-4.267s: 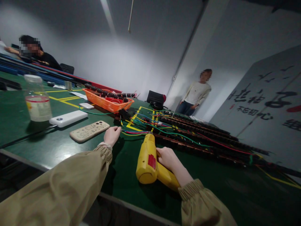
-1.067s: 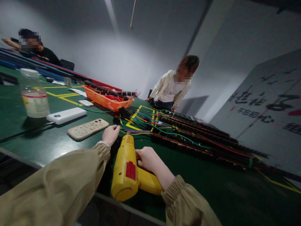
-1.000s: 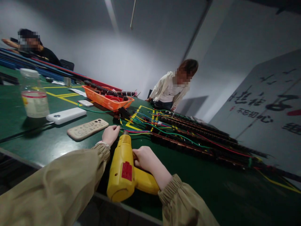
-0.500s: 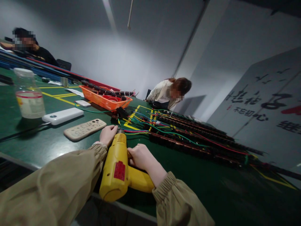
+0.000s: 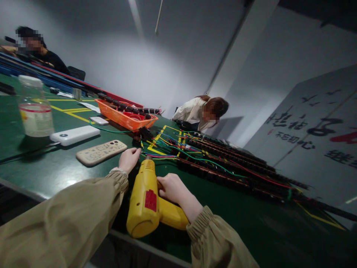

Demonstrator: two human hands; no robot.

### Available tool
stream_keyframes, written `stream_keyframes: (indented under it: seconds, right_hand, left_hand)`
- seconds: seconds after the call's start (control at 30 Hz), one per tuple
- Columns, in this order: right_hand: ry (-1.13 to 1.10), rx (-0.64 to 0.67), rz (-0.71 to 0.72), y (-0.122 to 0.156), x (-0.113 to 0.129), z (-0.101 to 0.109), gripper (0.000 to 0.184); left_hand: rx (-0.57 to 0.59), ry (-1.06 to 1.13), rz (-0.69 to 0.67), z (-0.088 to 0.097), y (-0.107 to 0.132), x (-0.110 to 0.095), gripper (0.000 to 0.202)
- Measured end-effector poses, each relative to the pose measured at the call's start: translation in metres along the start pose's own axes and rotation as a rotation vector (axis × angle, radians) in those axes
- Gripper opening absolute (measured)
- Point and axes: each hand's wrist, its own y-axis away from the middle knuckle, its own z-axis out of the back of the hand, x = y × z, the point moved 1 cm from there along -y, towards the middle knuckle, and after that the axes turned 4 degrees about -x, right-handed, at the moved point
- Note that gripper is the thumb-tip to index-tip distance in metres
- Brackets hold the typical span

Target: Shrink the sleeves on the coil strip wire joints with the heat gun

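My right hand [image 5: 174,188] is wrapped round the handle of a yellow heat gun [image 5: 143,197] with a red label. The gun's metal nozzle points away from me, towards the coloured wires [image 5: 163,157]. Left of the nozzle, my left hand [image 5: 129,160] is closed in a pinch at the ends of these wires, which run right to a long black bundled harness [image 5: 212,171]. The exact spot between its fingertips is too small to make out. A phone in a beige case [image 5: 102,152] lies just left of my left hand.
An orange basket [image 5: 122,117] holding black-wrapped parts stands beyond my left hand. To the left are a white power bank [image 5: 75,136] with a cable and a clear bottle [image 5: 36,111]. More harnesses [image 5: 237,149] lie at right on the green table [image 5: 64,171]. Two people sit across the table.
The heat gun and my right hand have shifted slightly right, so the nozzle stands a little farther from my left hand. My left hand stays at the wire ends.
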Motion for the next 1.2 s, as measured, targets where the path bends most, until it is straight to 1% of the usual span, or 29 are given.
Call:
stream_keyframes:
  seconds: [0.3, 0.53, 0.63, 0.77, 0.9, 1.2]
  right_hand:
    - [-0.021, 0.025, -0.098, 0.015, -0.023, -0.006, 0.029]
    - [-0.011, 0.044, -0.237, 0.032, -0.053, -0.009, 0.029]
    - [0.017, 0.055, -0.296, 0.040, -0.061, -0.007, 0.029]
    - [0.061, 0.051, -0.350, 0.047, -0.062, -0.002, 0.029]
    - [0.082, 0.045, -0.368, 0.048, -0.060, 0.003, 0.028]
    - [0.046, 0.058, -0.353, 0.045, -0.060, -0.003, 0.029]
  left_hand:
    - [-0.011, -0.016, -0.001, 0.001, 0.000, 0.000, 0.041]
    - [-0.004, -0.007, -0.001, 0.001, 0.000, 0.001, 0.041]
    - [0.003, -0.012, 0.004, 0.001, 0.000, 0.001, 0.041]
    - [0.001, -0.001, 0.006, 0.001, 0.000, 0.000, 0.040]
    - [0.006, 0.010, 0.008, 0.002, 0.001, -0.002, 0.040]
    - [0.011, -0.007, 0.013, 0.002, 0.000, -0.004, 0.041]
